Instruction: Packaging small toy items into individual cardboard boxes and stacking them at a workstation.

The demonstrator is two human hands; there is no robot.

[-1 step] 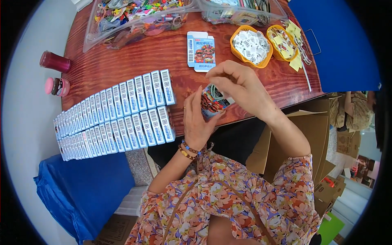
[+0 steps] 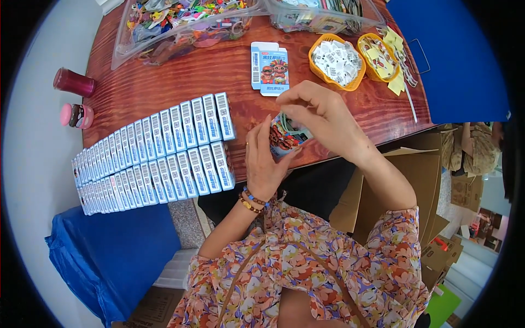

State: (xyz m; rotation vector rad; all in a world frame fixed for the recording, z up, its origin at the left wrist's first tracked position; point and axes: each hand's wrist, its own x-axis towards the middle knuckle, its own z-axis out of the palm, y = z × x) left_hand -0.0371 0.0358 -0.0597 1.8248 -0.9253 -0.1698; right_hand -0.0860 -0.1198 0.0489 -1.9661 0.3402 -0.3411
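My left hand (image 2: 264,164), with bead bracelets at its wrist, grips a small printed carton (image 2: 284,141) near the table's front edge. The thumb lies along the carton's near side and the fingers along its left. Inside its open end shows a looped pale-green cord-like thing (image 2: 289,123). Over that end bends my right hand (image 2: 320,117), thumb and forefinger closed together beside the green loop. What lies between those fingertips is hidden. Beyond the hands, a flattened light-blue carton (image 2: 269,70) with two cartoon figures lies on the table.
Two long rows of upright blue-white cartons (image 2: 164,134) stand at left. Behind are clear bins, one of colourful trinkets (image 2: 186,27), one of flat packets (image 2: 322,22). Yellow baskets (image 2: 353,82) hold white slips and yellow papers. Two jars (image 2: 76,82) stand far left; an open cardboard box (image 2: 402,180) is right.
My right hand has shifted very slightly over the carton's open end. The left hand and everything else stay in place.
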